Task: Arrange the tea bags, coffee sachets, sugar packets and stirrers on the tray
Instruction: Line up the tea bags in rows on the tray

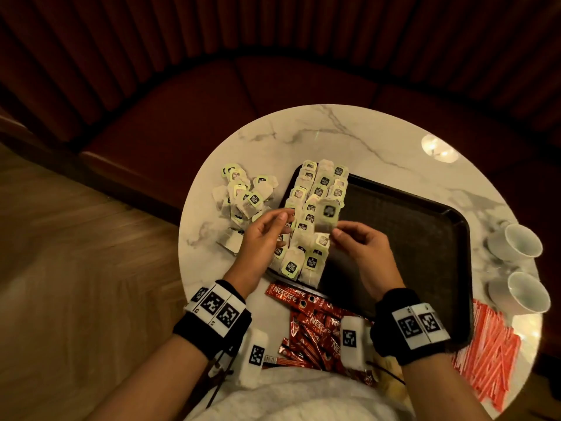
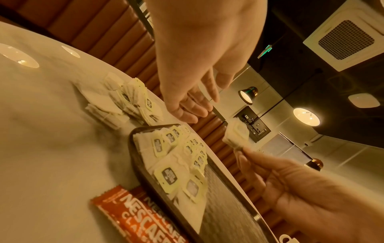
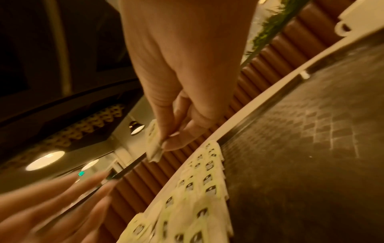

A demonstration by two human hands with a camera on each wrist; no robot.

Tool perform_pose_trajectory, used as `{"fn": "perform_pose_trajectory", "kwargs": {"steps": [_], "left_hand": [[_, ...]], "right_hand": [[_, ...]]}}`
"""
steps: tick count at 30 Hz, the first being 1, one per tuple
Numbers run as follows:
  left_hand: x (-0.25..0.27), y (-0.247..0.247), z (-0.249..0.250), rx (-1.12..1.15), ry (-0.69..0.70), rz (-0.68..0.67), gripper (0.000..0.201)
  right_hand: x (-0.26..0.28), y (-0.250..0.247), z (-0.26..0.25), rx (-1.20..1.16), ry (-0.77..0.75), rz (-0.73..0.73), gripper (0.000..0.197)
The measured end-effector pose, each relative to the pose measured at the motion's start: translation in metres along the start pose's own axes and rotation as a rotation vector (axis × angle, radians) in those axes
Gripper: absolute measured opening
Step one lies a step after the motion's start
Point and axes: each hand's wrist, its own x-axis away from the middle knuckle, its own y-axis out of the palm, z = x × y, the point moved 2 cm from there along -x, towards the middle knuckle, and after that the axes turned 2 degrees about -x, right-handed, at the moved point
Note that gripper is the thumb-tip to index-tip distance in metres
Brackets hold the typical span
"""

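Observation:
My right hand (image 1: 358,241) pinches one tea bag (image 1: 327,218) by its lower edge and holds it up above the dark tray (image 1: 425,238). That bag shows as a pale square (image 2: 236,134) in the left wrist view and hangs from the fingertips (image 3: 166,143) in the right wrist view. My left hand (image 1: 270,229) hovers just left of it with relaxed fingers, holding nothing. Two overlapping rows of tea bags (image 1: 312,220) lie along the tray's left side. A loose heap of tea bags (image 1: 243,196) sits on the marble table (image 1: 334,132) left of the tray.
Red Nescafe coffee sachets (image 1: 312,323) lie in a pile at the near table edge. Orange-and-white packets (image 1: 485,341) are heaped at the near right. Two white cups (image 1: 522,244) stand on the right edge. A red upholstered bench curves behind the table.

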Motion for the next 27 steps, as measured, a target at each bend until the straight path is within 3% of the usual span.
{"fn": "perform_pose_trajectory", "kwargs": {"steps": [8, 13, 15, 22, 27], "left_hand": [[0.000, -0.031, -0.013, 0.040, -0.075, 0.190, 0.022], [-0.004, -0.050, -0.022, -0.010, -0.098, 0.237, 0.019], [-0.006, -0.058, -0.023, -0.090, -0.075, 0.251, 0.016], [-0.028, -0.078, -0.034, -0.503, -0.057, 0.329, 0.011], [-0.042, -0.083, -0.035, -0.785, -0.155, 0.354, 0.022]], "right_hand": [[-0.098, -0.041, 0.012, -0.168, 0.034, 0.330, 0.014], [-0.151, -0.056, 0.023, -0.031, 0.134, 0.422, 0.011], [-0.165, -0.062, 0.028, 0.069, 0.157, 0.439, 0.004], [-0.196, -0.068, 0.030, 0.242, 0.176, 0.450, 0.011], [-0.190, -0.074, 0.022, 0.334, 0.137, 0.429, 0.014]]}}
